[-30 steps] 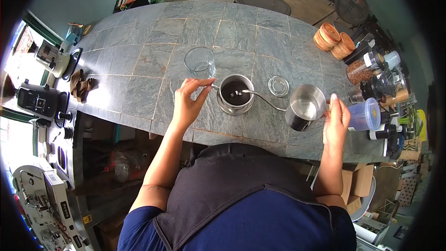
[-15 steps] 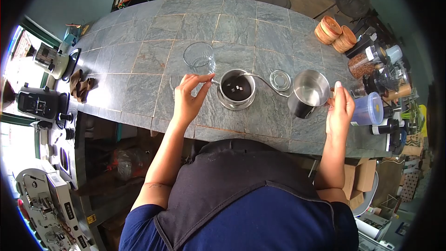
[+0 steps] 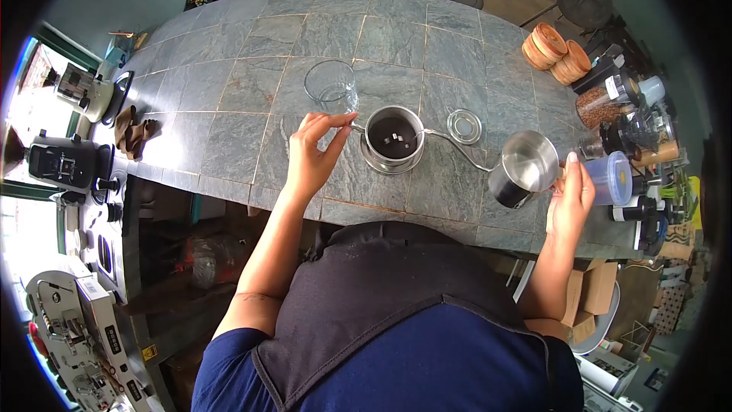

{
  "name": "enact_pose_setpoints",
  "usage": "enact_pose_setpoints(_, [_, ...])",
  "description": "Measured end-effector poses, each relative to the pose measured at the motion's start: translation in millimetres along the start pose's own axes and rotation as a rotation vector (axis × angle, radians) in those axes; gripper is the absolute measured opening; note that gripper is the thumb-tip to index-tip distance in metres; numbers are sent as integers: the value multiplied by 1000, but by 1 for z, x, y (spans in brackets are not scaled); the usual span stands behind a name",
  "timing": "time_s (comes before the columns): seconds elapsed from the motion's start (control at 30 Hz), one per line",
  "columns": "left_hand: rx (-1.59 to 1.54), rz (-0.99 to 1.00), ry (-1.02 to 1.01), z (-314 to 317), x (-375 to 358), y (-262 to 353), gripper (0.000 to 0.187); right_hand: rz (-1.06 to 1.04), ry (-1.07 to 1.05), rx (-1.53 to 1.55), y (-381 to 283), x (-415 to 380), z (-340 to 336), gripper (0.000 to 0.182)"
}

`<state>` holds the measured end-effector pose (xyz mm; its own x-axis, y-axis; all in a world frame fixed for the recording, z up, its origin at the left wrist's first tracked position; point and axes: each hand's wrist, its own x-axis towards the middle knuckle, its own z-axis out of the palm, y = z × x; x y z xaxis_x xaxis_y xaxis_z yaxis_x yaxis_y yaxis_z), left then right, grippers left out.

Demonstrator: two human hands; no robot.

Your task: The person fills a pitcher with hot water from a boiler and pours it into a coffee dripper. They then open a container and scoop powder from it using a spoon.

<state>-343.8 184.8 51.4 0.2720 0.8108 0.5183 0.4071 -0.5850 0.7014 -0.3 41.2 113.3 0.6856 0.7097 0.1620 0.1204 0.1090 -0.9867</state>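
My left hand (image 3: 313,149) pinches the small side handle of a round metal coffee dripper (image 3: 393,112) with a flared base. Dark liquid (image 3: 390,141) with bright reflections lies inside it. My right hand (image 3: 572,197) grips the handle of an open-topped metal gooseneck kettle (image 3: 512,189), tilted toward the left. Its thin spout (image 3: 463,154) reaches over the dripper's right rim, the tip above the dark liquid. Behind the dripper stands a clear glass (image 3: 331,85). A round, clear-centred metal lid (image 3: 463,127) lies between dripper and kettle. What supports the dripper underneath is hidden.
On the right stand stacked wooden containers (image 3: 550,40), a jar of brown beans (image 3: 597,107) and a blue-tinted plastic tub (image 3: 612,179). A brown cloth (image 3: 133,134) and a black grinder-like machine (image 3: 61,168) sit at the left. The stone-tiled counter (image 3: 427,206) ends close to my body.
My right hand has drawn the kettle to the right and slightly nearer me. The spout tip has moved from over the dripper's middle toward its right rim. My left hand keeps its pinch.
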Motion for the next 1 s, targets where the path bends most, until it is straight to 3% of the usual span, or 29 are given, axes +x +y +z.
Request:
enact_pose_setpoints(0.33, [-7,6,2,-1,0,0,23,-45,-117,10,-7,-12,24,34])
enact_pose_setpoints(1.0, [-14,-4,-6,-2,0,2,22,-56,-29,10,0,-3,25,33])
